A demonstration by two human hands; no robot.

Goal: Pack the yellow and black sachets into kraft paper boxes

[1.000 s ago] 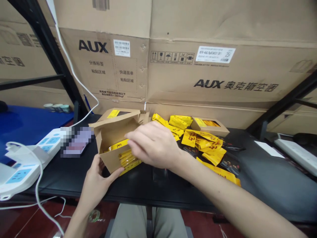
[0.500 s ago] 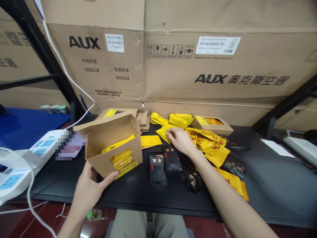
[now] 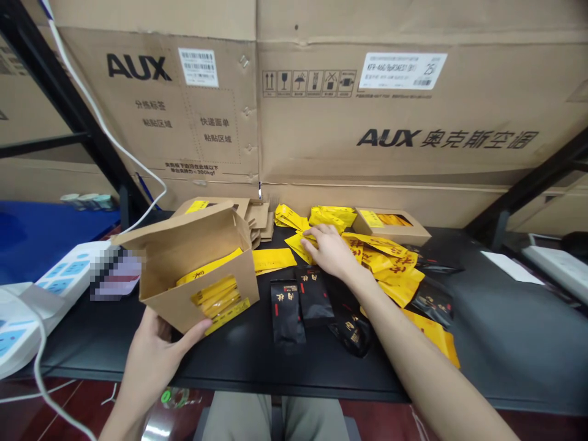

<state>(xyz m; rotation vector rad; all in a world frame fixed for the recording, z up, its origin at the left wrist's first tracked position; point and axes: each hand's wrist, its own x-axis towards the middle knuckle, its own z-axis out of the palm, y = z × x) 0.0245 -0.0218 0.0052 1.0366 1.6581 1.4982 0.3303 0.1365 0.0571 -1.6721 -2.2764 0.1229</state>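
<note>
My left hand (image 3: 158, 349) holds a small cardboard box (image 3: 174, 306) from below, thumb on its windowed front. The box is tilted with its lid up, and yellow packets (image 3: 215, 266) lie inside. My right hand (image 3: 334, 252) reaches to the pile in the middle, its fingers closed at a yellow packet (image 3: 297, 243); the fingertips are partly hidden. Right of that hand lie more yellow packets (image 3: 390, 266). Black packets (image 3: 288, 312) with gold print lie nearer me, some under my right forearm. Another yellow packet (image 3: 274, 260) lies just right of the box.
Behind stand large AUX cartons (image 3: 312, 141). A closed windowed box (image 3: 413, 231) and folded cardboard pieces (image 3: 261, 220) sit along the back. At left are a white power strip (image 3: 59, 282) and a cable (image 3: 110, 138); a white card (image 3: 512, 267) lies at right.
The view has shifted slightly, so most things sit a little further left and the cartons a little higher. Both hands keep nearly the same places, the left still holding the box.
</note>
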